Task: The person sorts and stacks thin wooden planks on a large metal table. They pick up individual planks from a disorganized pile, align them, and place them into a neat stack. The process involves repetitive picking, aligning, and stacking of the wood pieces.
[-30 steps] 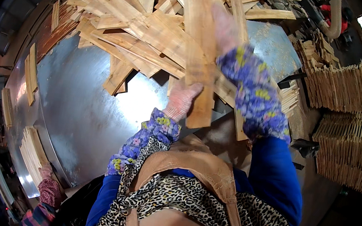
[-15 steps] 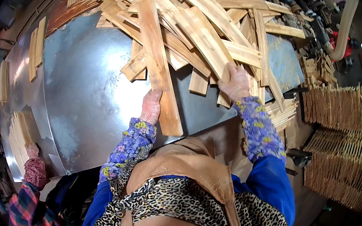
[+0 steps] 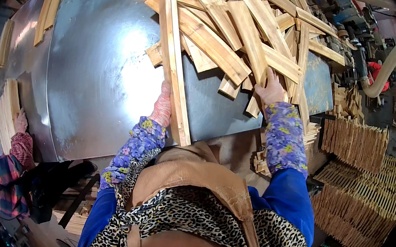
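Observation:
My left hand is closed on the left side of a long, pale wooden board, near its close end. That board runs away from me across the metal table and stands tilted toward its narrow edge. On the right, my right hand grips the near end of a second wooden board, its fingers partly hidden behind the wood. This board slants over a loose pile of similar boards lying crosswise on one another.
A co-worker's hand touches a stack of boards at the left. Two boards lie on the table's far left. Tall rows of stacked slats stand to the right, below a pale hose.
The board in my left hand has been turned from its broad face toward its narrow edge. The right-hand board has also tilted. The co-worker's hand remains at the stack.

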Demonstrator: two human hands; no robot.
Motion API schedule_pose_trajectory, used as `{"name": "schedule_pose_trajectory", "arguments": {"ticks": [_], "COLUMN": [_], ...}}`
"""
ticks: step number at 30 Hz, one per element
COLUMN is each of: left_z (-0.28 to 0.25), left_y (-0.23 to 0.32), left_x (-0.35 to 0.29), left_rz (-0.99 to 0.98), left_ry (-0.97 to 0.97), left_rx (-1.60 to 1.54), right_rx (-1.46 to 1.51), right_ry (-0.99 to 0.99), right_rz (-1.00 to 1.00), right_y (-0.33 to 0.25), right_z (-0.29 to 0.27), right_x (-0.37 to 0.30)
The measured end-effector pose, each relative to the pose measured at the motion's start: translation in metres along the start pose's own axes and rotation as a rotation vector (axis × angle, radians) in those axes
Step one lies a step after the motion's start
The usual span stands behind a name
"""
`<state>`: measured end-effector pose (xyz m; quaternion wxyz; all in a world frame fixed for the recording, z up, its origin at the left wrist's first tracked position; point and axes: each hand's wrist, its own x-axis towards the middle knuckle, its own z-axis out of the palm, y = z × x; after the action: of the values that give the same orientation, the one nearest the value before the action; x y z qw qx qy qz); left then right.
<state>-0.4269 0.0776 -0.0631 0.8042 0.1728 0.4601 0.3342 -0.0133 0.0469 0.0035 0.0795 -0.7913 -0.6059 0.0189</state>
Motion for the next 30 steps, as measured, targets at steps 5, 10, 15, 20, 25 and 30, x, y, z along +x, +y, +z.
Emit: {"name": "schedule_pose_trajectory", "arguments": {"ticks": [5, 10, 15, 20, 25, 30], "left_z": [-0.009, -0.013, -0.041, -0.085, -0.131, -0.184], "left_y": [0.013, 0.010, 0.013, 0.029, 0.029, 0.072], "left_x": [-0.016, -0.014, -0.019, -0.055, -0.065, -0.111], "left_rz": [0.028, 0.031, -0.053, -0.044, 0.056, 0.312], "left_ry": [-0.034, -0.017, -0.086, 0.071, 0.067, 0.740], "left_rx": [-0.066, -0.112, -0.402, -0.548, -0.500, 0.575], "right_rx": [1.736, 1.932, 1.106, -0.074, -0.344, -0.028], "right_ry": [-0.762, -0.901, -0.683, -0.136, -0.243, -0.421], "right_rz": [0.312, 0.533, -0.318, -0.328, -0.200, -0.166], "right_y": [-0.049, -0.164, -0.266, -0.203, -0.121, -0.188], "right_z": [-0.045, -0.040, 0.008, 0.009, 0.032, -0.006], "right_x": [0.012, -0.013, -0.032, 0.028, 0.042, 0.000]}}
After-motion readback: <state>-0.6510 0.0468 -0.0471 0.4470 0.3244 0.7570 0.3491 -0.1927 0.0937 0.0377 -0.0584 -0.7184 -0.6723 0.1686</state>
